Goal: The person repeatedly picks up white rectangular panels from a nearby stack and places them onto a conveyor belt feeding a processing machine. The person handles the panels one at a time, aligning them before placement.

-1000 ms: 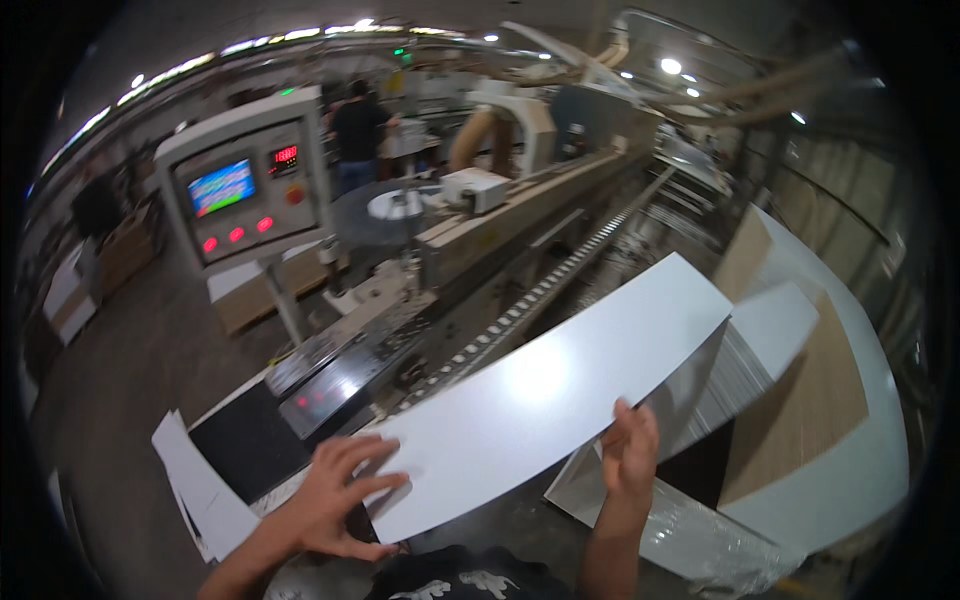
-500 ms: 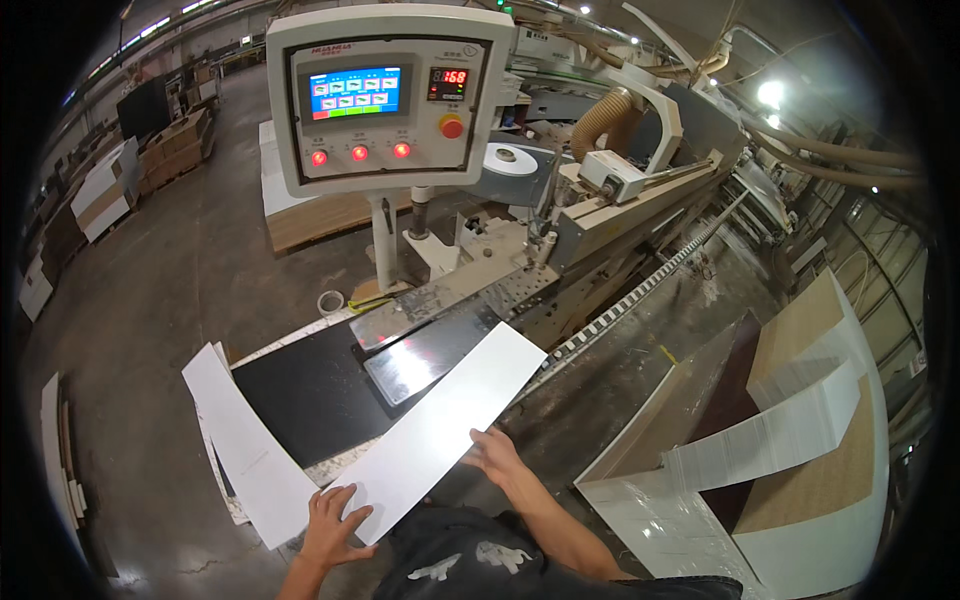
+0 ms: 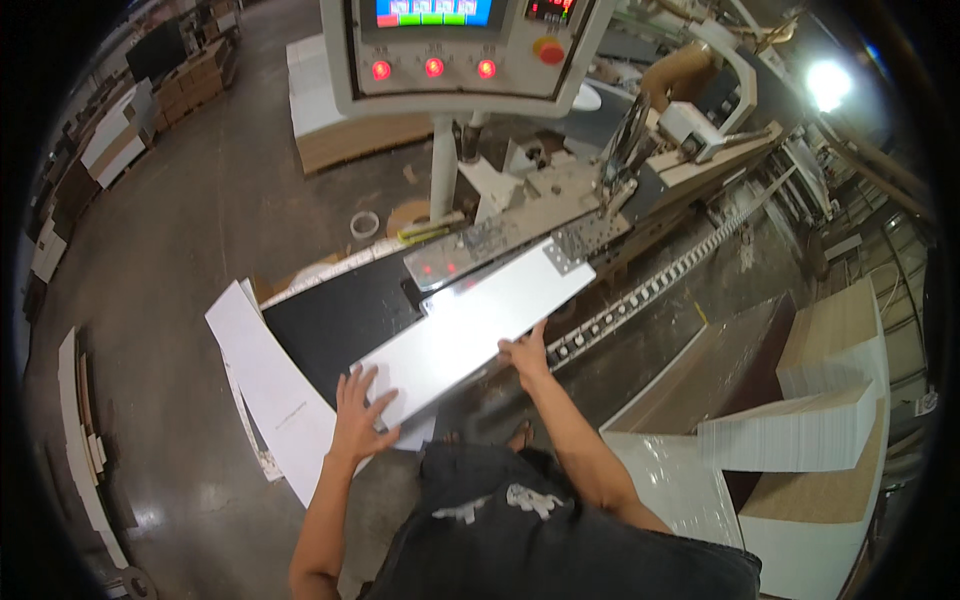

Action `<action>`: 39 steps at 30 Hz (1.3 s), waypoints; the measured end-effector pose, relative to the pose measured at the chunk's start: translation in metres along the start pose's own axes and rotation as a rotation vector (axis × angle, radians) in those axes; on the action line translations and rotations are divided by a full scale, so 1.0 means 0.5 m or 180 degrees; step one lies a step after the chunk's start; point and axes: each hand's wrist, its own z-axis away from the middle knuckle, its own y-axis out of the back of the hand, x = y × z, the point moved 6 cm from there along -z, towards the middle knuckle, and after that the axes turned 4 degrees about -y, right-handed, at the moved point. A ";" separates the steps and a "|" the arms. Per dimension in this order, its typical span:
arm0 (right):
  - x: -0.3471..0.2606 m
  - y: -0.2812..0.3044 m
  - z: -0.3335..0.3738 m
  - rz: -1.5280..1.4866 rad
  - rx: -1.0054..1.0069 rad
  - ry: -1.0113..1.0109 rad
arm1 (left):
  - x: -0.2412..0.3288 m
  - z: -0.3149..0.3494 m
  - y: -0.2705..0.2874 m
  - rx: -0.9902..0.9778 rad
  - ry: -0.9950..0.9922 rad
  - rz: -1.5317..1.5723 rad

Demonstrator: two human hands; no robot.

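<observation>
A long white board (image 3: 480, 325) lies slanted across the machine's metal infeed table, its far end against a perforated metal plate (image 3: 590, 243). My left hand (image 3: 362, 415) grips the board's near left end, with spread fingers on its top and the thumb at the edge. My right hand (image 3: 527, 357) holds the near long edge further along; some of its fingers are hidden. Beside my left hand, another white board (image 3: 270, 385) rests on the left end of the black surface (image 3: 340, 325).
A control panel (image 3: 455, 85) with red-lit buttons stands on a post above the machine. A toothed conveyor track (image 3: 640, 295) runs off to the far right. At right, a stack of white strips (image 3: 790, 432) sits on larger boards. A tape roll (image 3: 364, 225) lies behind the machine bed.
Both hands have carried the white board forward, onto the metal infeed table and up against the perforated plate. The view has tilted downward, so the control panel is cut off at the top.
</observation>
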 end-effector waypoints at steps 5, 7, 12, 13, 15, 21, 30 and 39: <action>-0.022 0.067 -0.042 0.1616 0.0628 0.0414 | 0.010 -0.055 -0.032 0.0400 0.0696 0.0163; -0.063 0.064 -0.022 0.2572 0.0784 0.0504 | 0.009 -0.044 -0.054 0.0539 0.0988 0.0186; -0.058 0.069 -0.051 0.2834 0.0850 0.1669 | 0.010 -0.043 -0.089 0.0503 0.1546 -0.0094; -0.065 0.071 -0.051 0.2864 0.0887 0.1710 | 0.014 -0.041 -0.102 0.0535 0.1629 -0.0087; -0.070 0.086 -0.058 0.2911 0.0899 0.1711 | 0.027 -0.050 -0.120 0.0543 0.1705 -0.0118; -0.120 0.179 -0.114 0.2686 0.0799 0.1762 | 0.104 -0.162 -0.163 0.0414 0.1660 -0.0303; -0.226 0.347 -0.211 0.2438 0.0852 0.1628 | 0.194 -0.328 -0.253 0.0435 0.1446 -0.0377; -0.281 0.530 -0.313 0.2186 0.1140 0.1032 | 0.256 -0.490 -0.354 0.0585 0.1254 -0.0217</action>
